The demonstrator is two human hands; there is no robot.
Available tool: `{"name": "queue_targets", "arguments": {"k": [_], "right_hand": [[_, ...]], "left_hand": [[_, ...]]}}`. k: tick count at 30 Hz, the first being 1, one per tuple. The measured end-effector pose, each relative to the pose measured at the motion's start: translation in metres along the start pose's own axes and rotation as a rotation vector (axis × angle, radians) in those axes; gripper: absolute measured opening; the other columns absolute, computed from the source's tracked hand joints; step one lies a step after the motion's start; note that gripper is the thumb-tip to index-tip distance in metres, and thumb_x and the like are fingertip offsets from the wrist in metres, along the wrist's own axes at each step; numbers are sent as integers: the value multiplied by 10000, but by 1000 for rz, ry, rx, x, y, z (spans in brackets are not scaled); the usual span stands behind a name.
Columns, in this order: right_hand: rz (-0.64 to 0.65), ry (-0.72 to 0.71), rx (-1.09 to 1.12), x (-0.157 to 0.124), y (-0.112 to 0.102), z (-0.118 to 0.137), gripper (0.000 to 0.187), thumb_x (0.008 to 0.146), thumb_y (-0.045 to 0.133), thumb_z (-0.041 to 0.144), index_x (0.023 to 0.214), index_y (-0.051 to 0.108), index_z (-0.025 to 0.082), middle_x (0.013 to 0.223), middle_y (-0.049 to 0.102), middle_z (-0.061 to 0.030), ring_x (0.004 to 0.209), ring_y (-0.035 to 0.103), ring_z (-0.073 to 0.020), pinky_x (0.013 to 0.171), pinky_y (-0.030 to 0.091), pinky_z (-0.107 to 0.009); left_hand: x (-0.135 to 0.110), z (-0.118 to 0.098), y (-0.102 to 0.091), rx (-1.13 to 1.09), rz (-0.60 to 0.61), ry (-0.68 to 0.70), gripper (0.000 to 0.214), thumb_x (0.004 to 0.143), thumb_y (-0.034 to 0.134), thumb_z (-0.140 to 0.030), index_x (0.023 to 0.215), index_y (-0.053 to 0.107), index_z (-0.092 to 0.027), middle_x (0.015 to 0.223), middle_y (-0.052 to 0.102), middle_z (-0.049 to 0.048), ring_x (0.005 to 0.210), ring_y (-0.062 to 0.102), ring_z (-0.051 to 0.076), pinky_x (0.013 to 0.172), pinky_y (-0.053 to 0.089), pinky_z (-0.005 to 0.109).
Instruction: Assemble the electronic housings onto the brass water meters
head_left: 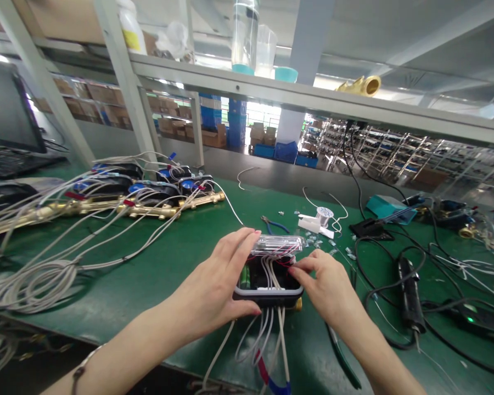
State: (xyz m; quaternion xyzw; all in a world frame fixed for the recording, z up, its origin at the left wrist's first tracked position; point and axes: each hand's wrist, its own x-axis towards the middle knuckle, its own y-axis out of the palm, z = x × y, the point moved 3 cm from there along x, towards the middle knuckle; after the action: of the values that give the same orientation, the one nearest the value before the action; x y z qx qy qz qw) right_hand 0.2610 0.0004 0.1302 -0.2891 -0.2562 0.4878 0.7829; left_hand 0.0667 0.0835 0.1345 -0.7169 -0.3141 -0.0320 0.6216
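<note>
Both your hands are on the black meter housing (267, 296), which sits on the green counter (148, 280) near you, right of centre. Your left hand (212, 288) is closed around its left side, with its fingers reaching the clear plastic cover (276, 245), which seems tilted up along the far edge. Your right hand (323, 285) has its fingertips (294, 270) at the red and white wires (271, 271) inside, and you cannot tell whether it is pinching them. Thin wires crowd the open housing, so pressing the cover down now could nip them against the grey rim. The loose leads (263, 343) trailing over the near side could drag on their joints if the housing shifts. Scattered metal clips (315, 240) and blue-handled pliers (271, 224) lie just beyond, where a sleeve or wrist could catch them. Inside, a dark cavity shows a green-tinted part, partly hidden.
</note>
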Motion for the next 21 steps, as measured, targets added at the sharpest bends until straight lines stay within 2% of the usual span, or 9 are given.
{"name": "queue_targets", "arguments": {"k": [4,6,9,11,14,17,21], "right_hand": [[31,-38,-107,-1,2,5,174,785,566,219,700,717,230,710,588,-19,700,549,-169,657,355,-295],[2,-10,-133,-4,2,5,134,790,577,218,831,703,198,720,603,-14,701,563,-171,658,369,-293],[-83,36,-180,-8,2,2,301,781,624,252,1066,637,160,719,612,-2,677,564,-177,648,391,-302],[-105,14,-206,-10,2,0,344,789,623,264,1123,628,187,765,617,-1,679,558,-175,667,406,-314],[-96,-27,-189,-10,3,-2,266,806,604,294,1050,684,224,853,609,-21,735,566,-176,729,432,-334],[-106,-35,-116,-9,3,-6,271,798,608,332,1019,701,206,987,603,-59,897,579,-201,802,450,-346],[-106,-25,-76,-8,6,-12,319,787,596,374,1028,704,195,1150,570,-98,1043,557,-238,767,486,-342]], "left_hand": [[-1,0,0,2,-2,7,1154,604,824,-400,1454,66,-219,1445,264,143,1352,273,300,1115,332,477],[-1,-1,-1,4,-11,15,1159,599,828,-397,1453,67,-216,1439,273,145,1350,275,299,1116,331,476],[-1,-2,-1,2,-27,27,1158,599,830,-393,1453,69,-214,1432,286,145,1344,285,298,1113,339,469],[-1,-2,-1,-1,-36,33,1154,599,830,-390,1452,74,-212,1428,291,144,1342,290,297,1112,343,467],[-1,-2,-1,-3,-44,40,1161,592,834,-394,1452,78,-205,1427,292,142,1343,289,295,1117,338,463],[-2,-2,-1,-3,-46,35,1173,577,843,-389,1452,86,-200,1429,291,140,1343,288,292,1123,330,455],[-3,-3,-1,-15,-49,32,1169,571,848,-368,1451,95,-209,1429,299,136,1339,299,298,1113,346,465]]}}
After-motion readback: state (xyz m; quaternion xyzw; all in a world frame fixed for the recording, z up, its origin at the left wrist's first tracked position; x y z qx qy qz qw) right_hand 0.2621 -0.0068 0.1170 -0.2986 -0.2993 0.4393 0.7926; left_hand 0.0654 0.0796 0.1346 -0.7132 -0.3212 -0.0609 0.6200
